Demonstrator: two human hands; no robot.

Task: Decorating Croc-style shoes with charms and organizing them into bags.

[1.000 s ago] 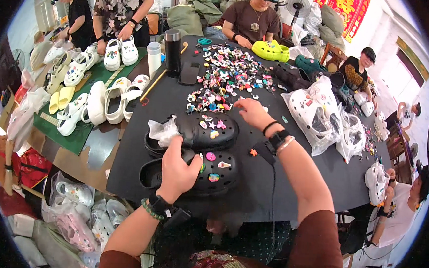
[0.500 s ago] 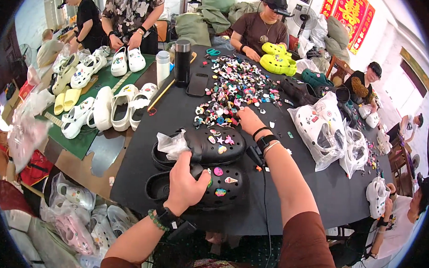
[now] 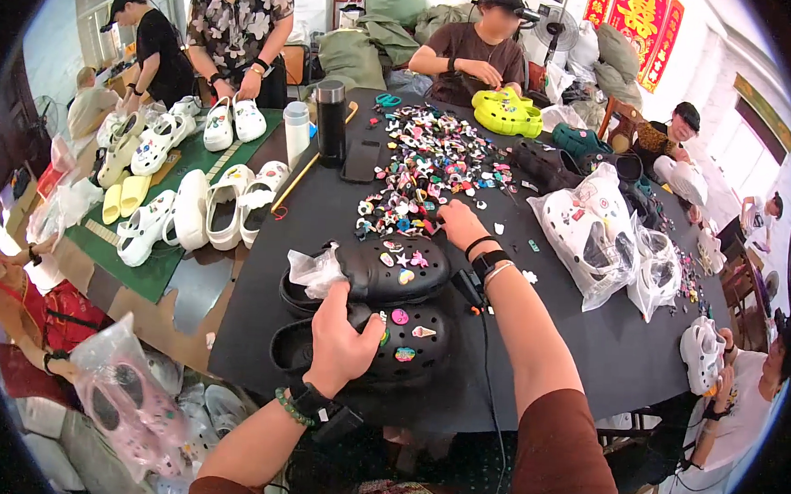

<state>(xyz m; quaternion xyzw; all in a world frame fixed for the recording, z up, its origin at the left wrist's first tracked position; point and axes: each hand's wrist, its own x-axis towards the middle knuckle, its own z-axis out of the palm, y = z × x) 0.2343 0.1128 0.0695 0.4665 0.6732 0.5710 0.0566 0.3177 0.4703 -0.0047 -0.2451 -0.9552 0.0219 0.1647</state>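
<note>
Head view: nearest, a ring of round green beads sits on the left wrist. The left hand is bent over the near black clog, thumb apart from the fingers; I cannot tell if it pinches anything, as some fingertips are hidden. This shoe lies on the dark, flat desk, its long way going left to right, toe to the right, open heel to the left. It looks smooth, with round holes and bright little charms, one like an ice cream. Just behind, the far black clog points the same way, with a star and pink charms on top. Crinkly clear plastic pokes out of its opening. Past it, the right hand dips its fingertips into the charm pile, all small, colorful bits; I cannot tell if it pinches one. Farther off are a flat dark phone and a tall black bottle. Way back hangs a red poster with gold writing.
</note>
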